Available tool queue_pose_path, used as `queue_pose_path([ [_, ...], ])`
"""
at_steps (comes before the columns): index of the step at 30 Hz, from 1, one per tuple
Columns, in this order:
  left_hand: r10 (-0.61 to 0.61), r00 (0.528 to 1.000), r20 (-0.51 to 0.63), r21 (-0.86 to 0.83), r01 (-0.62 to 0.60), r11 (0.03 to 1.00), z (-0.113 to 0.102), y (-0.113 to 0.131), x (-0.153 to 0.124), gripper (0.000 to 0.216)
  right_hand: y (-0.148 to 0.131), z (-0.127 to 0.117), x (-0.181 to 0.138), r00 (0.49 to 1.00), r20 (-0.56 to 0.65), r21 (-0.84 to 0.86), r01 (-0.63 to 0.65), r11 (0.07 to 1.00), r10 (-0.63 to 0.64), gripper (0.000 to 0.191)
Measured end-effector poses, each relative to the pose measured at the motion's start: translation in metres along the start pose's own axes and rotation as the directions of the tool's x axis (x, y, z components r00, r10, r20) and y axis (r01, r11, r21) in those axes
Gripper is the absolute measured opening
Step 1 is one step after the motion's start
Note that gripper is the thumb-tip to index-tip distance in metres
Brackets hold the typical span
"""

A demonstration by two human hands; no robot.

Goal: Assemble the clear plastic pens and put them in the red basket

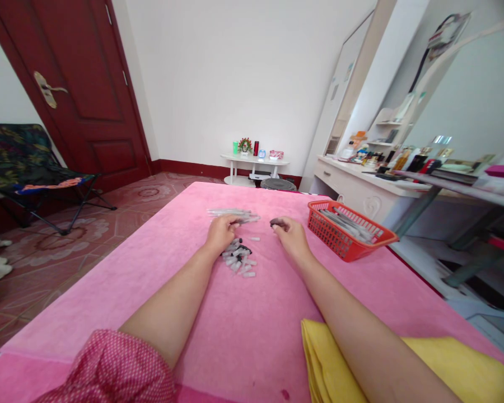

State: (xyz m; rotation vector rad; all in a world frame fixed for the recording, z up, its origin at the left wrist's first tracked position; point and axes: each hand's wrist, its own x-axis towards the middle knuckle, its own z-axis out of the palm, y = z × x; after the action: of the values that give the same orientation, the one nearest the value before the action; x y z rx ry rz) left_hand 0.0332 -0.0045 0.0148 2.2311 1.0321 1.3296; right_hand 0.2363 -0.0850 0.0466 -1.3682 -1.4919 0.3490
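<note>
Both my arms reach forward over a pink cloth [243, 313] covering a table. My left hand [220, 232] is closed, its fingers pinching one end of a clear pen-like tube [246, 220] that lies next to a row of similar tubes [229, 212]. Under and beside that hand is a heap of small clear and black caps [238, 260]. My right hand [289, 234] is closed around a small dark piece [277, 223] at its fingertips. What that piece is I cannot make out.
A red plastic basket [348, 232] with clear tubes inside stands right of my right hand. Folded yellow cloth [457, 369] lies at the near right. Beyond are a white dresser [361, 184], a small white shelf [254, 165], a folding chair [29, 168] and a red door [79, 84].
</note>
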Motion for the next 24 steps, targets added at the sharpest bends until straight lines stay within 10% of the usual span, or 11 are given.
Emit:
queue_pose_path([
  [5, 0.086, 0.994, 0.073, 0.079, -0.091, 0.993, -0.004, 0.010, 0.000, 0.031, 0.000, 0.003, 0.003, 0.999, -0.030, 0.175, -0.036, 0.984, 0.042, 0.020],
  [24, 0.129, 0.983, 0.133, 0.137, -0.147, 0.980, -0.005, 0.017, -0.001, 0.032, -0.014, 0.004, -0.005, 0.999, -0.025, 0.014, 0.043, 0.999, -0.043, 0.017],
])
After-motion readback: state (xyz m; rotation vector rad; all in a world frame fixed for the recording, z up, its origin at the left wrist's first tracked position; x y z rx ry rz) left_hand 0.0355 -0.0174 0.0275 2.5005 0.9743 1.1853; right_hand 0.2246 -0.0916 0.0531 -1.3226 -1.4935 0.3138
